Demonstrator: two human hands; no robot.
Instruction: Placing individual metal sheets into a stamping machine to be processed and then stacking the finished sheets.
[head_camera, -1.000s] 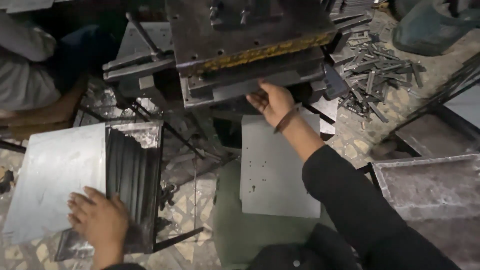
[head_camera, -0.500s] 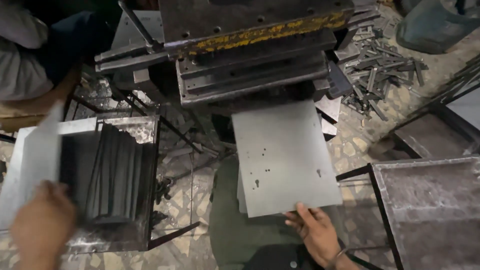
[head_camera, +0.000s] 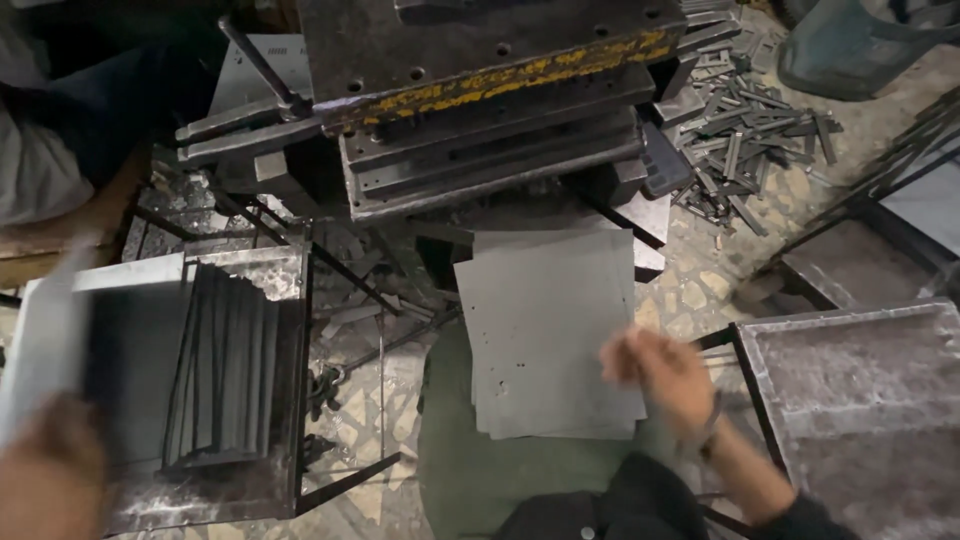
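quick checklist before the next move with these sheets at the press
1. Right hand at the stack of grey sheets: at its right edge, but blurred; grip cannot tell.
2. Left hand on a sheet: lifted at the left, heavily blurred; grip cannot tell.
3. Hands out of the press opening: ok, both low in the frame.
4. Press opening free of a sheet: cannot tell, too dark.
5. Tray of dark strips: ok, the strips lean together inside.
6. Floor near the press: not ok, scrap offcuts lie scattered.

The right hand (head_camera: 662, 375) wears a thin band at the wrist and a dark sleeve; the left hand (head_camera: 45, 480) is blurred.
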